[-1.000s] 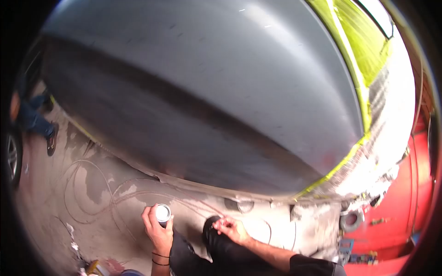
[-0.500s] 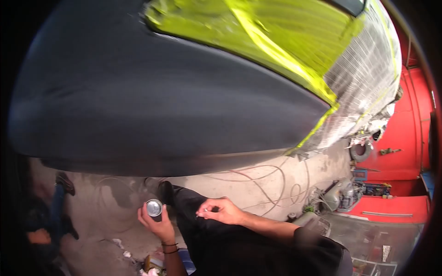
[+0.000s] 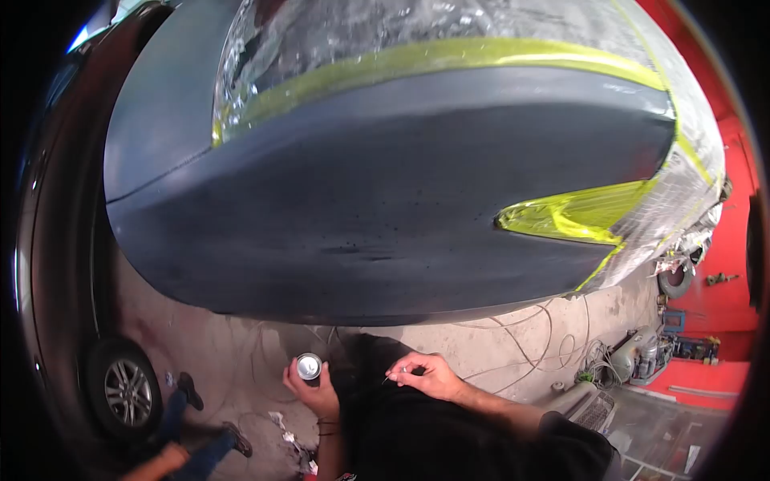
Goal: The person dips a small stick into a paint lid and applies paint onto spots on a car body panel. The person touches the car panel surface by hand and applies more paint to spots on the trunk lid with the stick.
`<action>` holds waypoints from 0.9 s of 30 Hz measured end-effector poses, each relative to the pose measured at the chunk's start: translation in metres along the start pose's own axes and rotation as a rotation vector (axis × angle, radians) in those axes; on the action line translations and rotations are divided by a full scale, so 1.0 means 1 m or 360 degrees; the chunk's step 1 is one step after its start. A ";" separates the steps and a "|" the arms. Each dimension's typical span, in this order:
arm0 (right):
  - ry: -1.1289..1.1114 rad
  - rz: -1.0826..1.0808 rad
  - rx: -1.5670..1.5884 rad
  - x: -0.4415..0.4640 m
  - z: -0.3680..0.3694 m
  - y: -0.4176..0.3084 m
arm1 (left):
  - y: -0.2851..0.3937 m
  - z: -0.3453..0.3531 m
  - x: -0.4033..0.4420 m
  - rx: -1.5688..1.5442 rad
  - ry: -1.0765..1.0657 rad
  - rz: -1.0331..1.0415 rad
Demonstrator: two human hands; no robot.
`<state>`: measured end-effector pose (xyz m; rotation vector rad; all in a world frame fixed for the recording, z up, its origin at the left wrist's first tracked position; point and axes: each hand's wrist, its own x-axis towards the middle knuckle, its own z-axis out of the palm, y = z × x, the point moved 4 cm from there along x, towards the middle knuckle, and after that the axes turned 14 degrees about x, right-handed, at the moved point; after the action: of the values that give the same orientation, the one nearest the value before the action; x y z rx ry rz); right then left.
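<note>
**Head view: short, dark cylindrical can with a silver-coloured top (image 3: 309,367) in the bare left hand (image 3: 316,394)**

The left hand's fingers are wrapped around the can, its round top facing up toward the camera. It is held above the grey concrete floor (image 3: 172,337), near the floor's edge along the bottom of a matte dark-grey car body (image 3: 385,176) and apart from it. The bare right hand (image 3: 435,379), just beside, has its thumb and fingers narrowed to a pinch on a small, pale item (image 3: 403,370), too tiny to identify. Both hands are in front of the wearer's black clothing (image 3: 433,441).

Yellow-green masking film (image 3: 573,213) covers a pointed patch of the car body, and crinkled translucent plastic sheeting (image 3: 654,204) wraps its right end. A thin looping hose (image 3: 549,329) lies on the floor. At the floor's lower left corner, a person in blue trousers (image 3: 195,460) is near a black tyre with a silver spoked rim (image 3: 128,391).
</note>
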<state>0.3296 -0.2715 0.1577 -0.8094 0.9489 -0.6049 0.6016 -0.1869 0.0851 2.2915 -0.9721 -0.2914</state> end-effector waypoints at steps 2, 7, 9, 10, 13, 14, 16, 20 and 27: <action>0.0013 -0.0032 -0.0027 0.011 0.047 -0.004 | -0.032 -0.032 0.033 0.0026 0.0041 0.0031; 0.0143 -0.0009 -0.0076 0.007 0.068 0.004 | -0.062 -0.058 0.063 0.0063 0.0068 0.0072; 0.0149 0.0033 -0.0044 0.007 0.070 0.015 | -0.071 -0.062 0.075 0.0072 0.0078 0.0078; 0.0163 0.0044 -0.0024 0.008 0.072 0.021 | -0.075 -0.066 0.083 0.0068 0.0073 0.0053; 0.0233 0.0088 -0.0074 0.019 0.086 0.035 | -0.092 -0.077 0.108 0.0067 0.0033 0.0060; 0.0239 0.0097 0.0005 0.026 0.093 0.041 | -0.096 -0.081 0.117 0.0021 0.0031 0.0041; 0.0275 0.0093 0.0090 0.042 0.111 0.051 | -0.118 -0.086 0.137 0.0025 0.0009 0.0027; 0.0350 0.0033 0.0204 0.080 0.165 0.062 | -0.146 -0.104 0.192 -0.0012 -0.0061 0.0098; 0.0529 -0.0198 -0.0010 0.107 0.271 0.013 | -0.171 -0.148 0.276 0.0054 -0.0310 0.0538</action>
<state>0.6187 -0.2553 0.1892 -0.7915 1.2084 -0.8629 0.9556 -0.2230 0.1042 2.1096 -1.4503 -0.3596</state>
